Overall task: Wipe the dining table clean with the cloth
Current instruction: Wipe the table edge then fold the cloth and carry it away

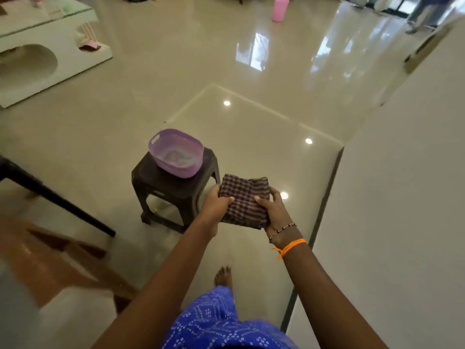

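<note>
Over at the left edge of the frame we catch a dark table leg slanting down to the glossy floor, and above it, upper left, a white glass-topped unit; whether either belongs to the dining table we cannot tell, since no tabletop shows clearly. Moving toward the centre, we see a dark plastic stool with a purple plastic basin sitting on top, something pale inside it that could be water. Just right of the stool and in front of it, we have the checked cloth, folded into a pad and held up in the air, clear of the basin and the stool. Our left hand grips its left side, thumb curled over the top, and our right hand, the wrist with the orange thread and beaded bracelet, grips the right side the same way. So by our reading we are in the preparing step: cloth folded in hand, no wiping begun. Next we would need either to wet it in the basin or to carry it across to the table, keeping the fold flat and firm. At lower right a white wall hems us in.
</note>
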`<move>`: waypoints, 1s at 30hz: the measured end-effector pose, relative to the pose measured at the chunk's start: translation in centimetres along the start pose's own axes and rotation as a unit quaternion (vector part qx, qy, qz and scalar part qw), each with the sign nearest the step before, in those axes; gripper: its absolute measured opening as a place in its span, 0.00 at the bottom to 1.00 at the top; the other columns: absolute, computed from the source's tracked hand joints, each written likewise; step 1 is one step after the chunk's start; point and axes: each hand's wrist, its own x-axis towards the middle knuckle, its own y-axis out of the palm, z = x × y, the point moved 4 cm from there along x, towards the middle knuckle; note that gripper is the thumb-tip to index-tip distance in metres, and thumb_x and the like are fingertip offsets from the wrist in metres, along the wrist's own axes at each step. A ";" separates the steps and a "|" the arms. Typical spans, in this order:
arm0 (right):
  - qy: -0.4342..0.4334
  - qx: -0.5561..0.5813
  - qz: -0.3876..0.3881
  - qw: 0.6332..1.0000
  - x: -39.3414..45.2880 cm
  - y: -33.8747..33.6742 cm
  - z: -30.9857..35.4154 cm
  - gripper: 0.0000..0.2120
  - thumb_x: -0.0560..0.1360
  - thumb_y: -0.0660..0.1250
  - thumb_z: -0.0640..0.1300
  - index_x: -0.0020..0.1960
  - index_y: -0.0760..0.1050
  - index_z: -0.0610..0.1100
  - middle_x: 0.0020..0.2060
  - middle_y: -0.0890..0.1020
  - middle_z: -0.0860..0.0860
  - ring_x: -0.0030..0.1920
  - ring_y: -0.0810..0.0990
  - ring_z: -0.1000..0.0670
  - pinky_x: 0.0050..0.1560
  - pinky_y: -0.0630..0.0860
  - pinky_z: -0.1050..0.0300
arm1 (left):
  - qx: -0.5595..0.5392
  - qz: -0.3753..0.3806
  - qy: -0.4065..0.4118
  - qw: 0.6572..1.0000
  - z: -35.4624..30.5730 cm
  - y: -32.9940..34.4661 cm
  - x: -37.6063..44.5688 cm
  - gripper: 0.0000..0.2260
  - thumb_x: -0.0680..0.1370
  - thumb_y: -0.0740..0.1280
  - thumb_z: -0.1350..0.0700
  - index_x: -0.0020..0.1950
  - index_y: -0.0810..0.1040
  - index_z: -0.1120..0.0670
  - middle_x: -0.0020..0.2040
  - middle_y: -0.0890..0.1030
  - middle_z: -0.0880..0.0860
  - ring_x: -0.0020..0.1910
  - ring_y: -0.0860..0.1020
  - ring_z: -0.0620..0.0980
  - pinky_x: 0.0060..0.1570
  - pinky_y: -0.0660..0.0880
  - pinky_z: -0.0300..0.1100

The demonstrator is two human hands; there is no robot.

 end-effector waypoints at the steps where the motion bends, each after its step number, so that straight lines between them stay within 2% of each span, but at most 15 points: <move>1: 0.007 -0.005 0.002 1.000 2.4 1.1 1.3 0.22 0.76 0.61 0.30 0.68 0.62 0.41 0.50 0.79 0.45 0.45 0.80 0.46 0.45 0.80 0.48 | -0.003 -0.005 -0.005 1.000 -1.6 -0.1 2.3 0.17 0.78 0.59 0.64 0.66 0.69 0.54 0.52 0.77 0.50 0.45 0.76 0.44 0.36 0.73 0.36; 7: 0.039 -0.029 0.037 0.998 14.3 6.4 7.6 0.22 0.76 0.62 0.31 0.67 0.65 0.42 0.52 0.78 0.42 0.50 0.79 0.42 0.49 0.77 0.45 | -0.054 -0.036 -0.033 0.997 -8.9 -1.1 12.6 0.16 0.76 0.54 0.66 0.61 0.70 0.55 0.46 0.77 0.51 0.43 0.77 0.48 0.24 0.73 0.32; 10: 0.054 -0.050 0.062 0.995 20.2 8.9 10.1 0.21 0.76 0.62 0.31 0.68 0.65 0.40 0.53 0.78 0.42 0.48 0.80 0.44 0.49 0.78 0.45 | -0.079 -0.065 -0.041 0.994 -11.5 -1.7 17.7 0.20 0.72 0.53 0.68 0.62 0.70 0.58 0.46 0.77 0.53 0.43 0.76 0.50 0.23 0.72 0.33; 14: 0.099 -0.072 0.091 0.988 29.2 12.1 12.8 0.21 0.77 0.59 0.30 0.69 0.65 0.38 0.49 0.79 0.43 0.46 0.79 0.44 0.48 0.77 0.47 | -0.115 -0.108 -0.062 0.986 -14.1 -2.5 25.7 0.25 0.68 0.52 0.70 0.64 0.69 0.57 0.47 0.76 0.54 0.44 0.75 0.51 0.32 0.72 0.39; 17: 0.141 -0.105 0.118 0.977 35.4 15.0 15.1 0.22 0.77 0.55 0.28 0.70 0.64 0.36 0.48 0.78 0.41 0.45 0.78 0.44 0.48 0.76 0.47 | -0.133 -0.154 -0.081 0.976 -16.4 -2.7 31.3 0.22 0.70 0.52 0.70 0.62 0.70 0.58 0.45 0.76 0.53 0.42 0.75 0.50 0.33 0.71 0.40; 20: 0.168 -0.150 0.139 0.964 40.0 17.3 18.0 0.23 0.76 0.54 0.27 0.70 0.66 0.39 0.46 0.79 0.44 0.44 0.78 0.46 0.42 0.76 0.52 | -0.145 -0.207 -0.088 0.963 -18.6 -3.0 36.1 0.12 0.77 0.57 0.62 0.60 0.72 0.58 0.52 0.78 0.56 0.46 0.77 0.52 0.35 0.72 0.42; 22: 0.178 -0.183 0.152 0.955 43.1 19.2 19.6 0.24 0.76 0.53 0.27 0.69 0.67 0.41 0.45 0.79 0.46 0.43 0.78 0.48 0.41 0.76 0.54 | -0.152 -0.244 -0.093 0.953 -19.9 -3.7 39.0 0.13 0.79 0.58 0.56 0.61 0.72 0.58 0.56 0.78 0.57 0.51 0.77 0.54 0.39 0.72 0.42; 25: 0.195 -0.217 0.185 0.939 46.4 22.8 20.8 0.24 0.76 0.53 0.27 0.69 0.67 0.41 0.48 0.78 0.44 0.44 0.76 0.48 0.45 0.74 0.53 | -0.184 -0.296 -0.080 0.934 -21.3 -5.2 42.2 0.13 0.80 0.59 0.55 0.62 0.73 0.58 0.56 0.79 0.56 0.53 0.77 0.53 0.43 0.73 0.42; 27: 0.208 -0.242 0.209 0.924 48.7 25.8 20.9 0.24 0.76 0.53 0.27 0.69 0.67 0.42 0.53 0.76 0.42 0.47 0.76 0.47 0.48 0.74 0.51 | -0.207 -0.330 -0.076 0.918 -22.1 -7.0 43.7 0.12 0.79 0.59 0.56 0.61 0.74 0.57 0.54 0.79 0.55 0.51 0.77 0.52 0.39 0.73 0.41; 29: 0.217 -0.269 0.235 0.908 50.6 29.0 20.5 0.24 0.77 0.53 0.28 0.69 0.67 0.42 0.54 0.75 0.42 0.51 0.75 0.45 0.55 0.74 0.45 | -0.223 -0.355 -0.074 0.905 -22.7 -9.5 45.2 0.10 0.79 0.58 0.57 0.58 0.74 0.54 0.52 0.79 0.53 0.49 0.77 0.51 0.37 0.72 0.41; 30: 0.225 -0.275 0.248 0.901 51.6 30.5 20.1 0.24 0.77 0.53 0.28 0.69 0.68 0.42 0.54 0.75 0.42 0.51 0.75 0.45 0.55 0.74 0.45 | -0.232 -0.370 -0.075 0.897 -22.9 -10.8 45.9 0.09 0.78 0.58 0.58 0.56 0.75 0.54 0.50 0.79 0.53 0.48 0.77 0.50 0.37 0.72 0.41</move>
